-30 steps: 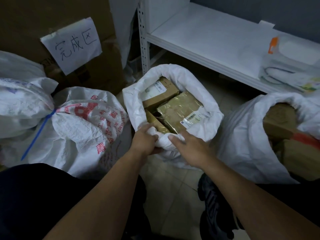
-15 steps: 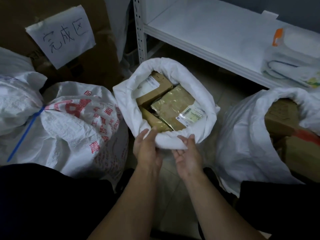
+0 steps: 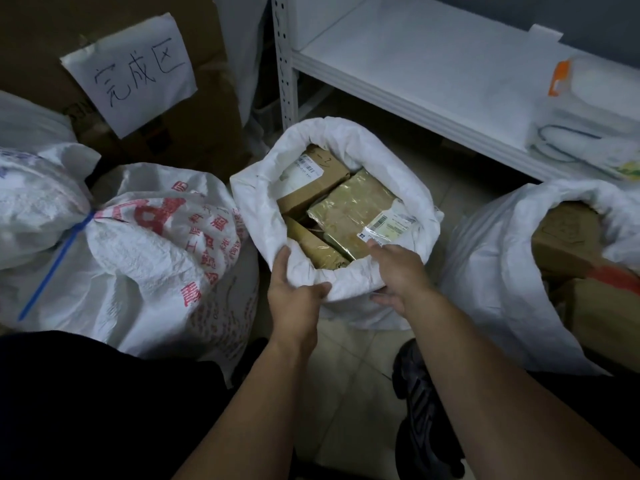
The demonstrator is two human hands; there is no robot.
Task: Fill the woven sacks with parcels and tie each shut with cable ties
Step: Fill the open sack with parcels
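Both hands spread apart along the rolled rim: left hand (image 3: pixel 294 299) and right hand (image 3: pixel 398 271) each grip the open sack (image 3: pixel 332 220) on the floor, parcels (image 3: pixel 346 209) inside. Unroll the rim evenly, then gather high for tying.

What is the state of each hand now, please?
Left hand: grips the rolled rim of the middle sack.
Right hand: fingers curled over the same rim, holding it.

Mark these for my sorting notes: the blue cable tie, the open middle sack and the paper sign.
blue cable tie (image 3: pixel 55 268): head view, on its long free tail.
open middle sack (image 3: pixel 256 206): head view, on its rolled left rim.
paper sign (image 3: pixel 131 74): head view, middle of the handwritten sheet.
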